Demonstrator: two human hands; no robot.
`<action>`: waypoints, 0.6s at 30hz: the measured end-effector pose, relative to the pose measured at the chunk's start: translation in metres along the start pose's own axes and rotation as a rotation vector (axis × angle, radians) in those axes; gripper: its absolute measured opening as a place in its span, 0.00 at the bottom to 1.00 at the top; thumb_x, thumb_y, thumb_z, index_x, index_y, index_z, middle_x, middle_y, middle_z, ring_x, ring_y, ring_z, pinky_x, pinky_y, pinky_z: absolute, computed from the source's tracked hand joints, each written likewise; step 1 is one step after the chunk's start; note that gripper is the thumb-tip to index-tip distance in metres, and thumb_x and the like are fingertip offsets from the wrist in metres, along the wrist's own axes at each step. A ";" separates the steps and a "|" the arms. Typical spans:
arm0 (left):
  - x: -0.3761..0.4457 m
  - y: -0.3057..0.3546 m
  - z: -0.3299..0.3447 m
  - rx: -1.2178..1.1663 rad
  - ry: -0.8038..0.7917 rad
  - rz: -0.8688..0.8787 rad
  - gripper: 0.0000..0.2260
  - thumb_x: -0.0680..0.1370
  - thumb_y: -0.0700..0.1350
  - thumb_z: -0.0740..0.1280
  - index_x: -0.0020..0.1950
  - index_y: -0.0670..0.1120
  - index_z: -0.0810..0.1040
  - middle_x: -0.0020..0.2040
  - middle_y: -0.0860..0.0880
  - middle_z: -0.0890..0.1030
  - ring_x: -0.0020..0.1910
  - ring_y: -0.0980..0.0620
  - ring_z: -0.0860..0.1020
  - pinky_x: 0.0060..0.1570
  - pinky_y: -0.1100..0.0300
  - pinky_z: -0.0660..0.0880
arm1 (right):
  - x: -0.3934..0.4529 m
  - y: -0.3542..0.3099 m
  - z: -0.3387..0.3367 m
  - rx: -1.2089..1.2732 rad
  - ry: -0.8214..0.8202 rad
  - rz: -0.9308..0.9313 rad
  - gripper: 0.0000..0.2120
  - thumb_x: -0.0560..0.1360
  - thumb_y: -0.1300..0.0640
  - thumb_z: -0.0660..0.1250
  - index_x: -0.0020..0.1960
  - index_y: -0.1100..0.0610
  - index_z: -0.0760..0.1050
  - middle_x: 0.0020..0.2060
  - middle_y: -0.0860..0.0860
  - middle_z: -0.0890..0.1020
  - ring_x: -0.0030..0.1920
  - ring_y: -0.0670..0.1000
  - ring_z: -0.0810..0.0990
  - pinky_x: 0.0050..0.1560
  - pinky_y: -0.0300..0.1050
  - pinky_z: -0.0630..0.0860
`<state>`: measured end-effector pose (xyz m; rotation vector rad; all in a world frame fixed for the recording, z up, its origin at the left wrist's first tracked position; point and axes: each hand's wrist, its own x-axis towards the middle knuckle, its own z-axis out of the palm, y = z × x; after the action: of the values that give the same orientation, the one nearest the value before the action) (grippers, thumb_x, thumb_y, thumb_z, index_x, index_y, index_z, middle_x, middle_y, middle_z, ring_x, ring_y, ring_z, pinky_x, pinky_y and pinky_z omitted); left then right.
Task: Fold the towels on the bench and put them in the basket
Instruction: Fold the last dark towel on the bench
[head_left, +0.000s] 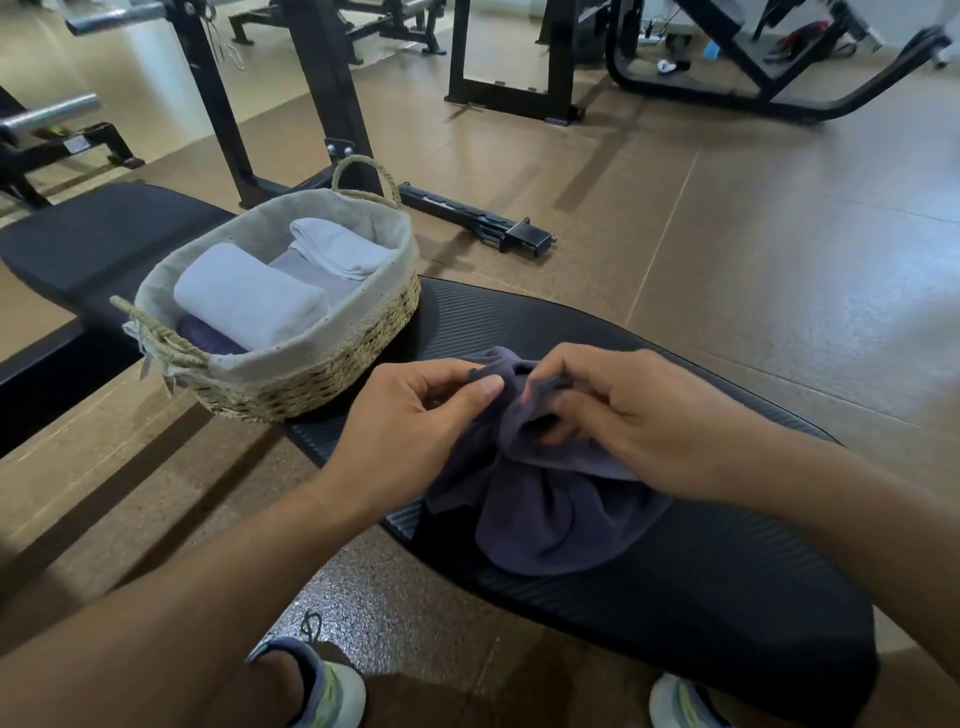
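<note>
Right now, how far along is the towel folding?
Done: the basket on the bench already holds two folded white towels, a grey one and a dark one underneath. In hand: the left hand and right hand both pinch the crumpled dark purple towel, apparently seeking an edge. Left: fold it and put it in the basket; no other loose towel shows.

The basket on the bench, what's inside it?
The basket holds two folded white towels, a grey one between them and a dark purple one underneath. Anything deeper is covered.
</note>
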<state>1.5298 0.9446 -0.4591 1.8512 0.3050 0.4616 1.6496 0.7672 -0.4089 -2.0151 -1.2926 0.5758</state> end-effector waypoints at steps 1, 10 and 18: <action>-0.001 0.001 0.001 0.014 -0.004 0.006 0.06 0.79 0.40 0.70 0.48 0.45 0.87 0.43 0.53 0.88 0.43 0.60 0.82 0.48 0.62 0.79 | 0.000 0.000 0.000 -0.040 0.037 -0.007 0.06 0.81 0.57 0.64 0.50 0.48 0.78 0.41 0.42 0.86 0.42 0.40 0.85 0.50 0.48 0.80; -0.005 0.003 0.001 0.045 -0.064 0.010 0.09 0.79 0.48 0.67 0.48 0.48 0.87 0.42 0.53 0.87 0.42 0.61 0.80 0.46 0.59 0.78 | 0.005 0.003 0.000 -0.176 0.252 -0.094 0.04 0.73 0.47 0.74 0.46 0.45 0.82 0.44 0.40 0.82 0.49 0.41 0.79 0.50 0.31 0.70; -0.008 0.006 0.000 0.046 -0.075 0.010 0.10 0.79 0.49 0.66 0.48 0.51 0.87 0.42 0.42 0.85 0.40 0.57 0.78 0.46 0.49 0.78 | 0.007 0.004 0.009 -0.006 0.250 -0.079 0.05 0.76 0.55 0.73 0.48 0.45 0.81 0.40 0.40 0.84 0.43 0.40 0.82 0.45 0.30 0.73</action>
<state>1.5226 0.9388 -0.4548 1.9109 0.2573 0.3938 1.6490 0.7755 -0.4181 -1.9598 -1.2160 0.2732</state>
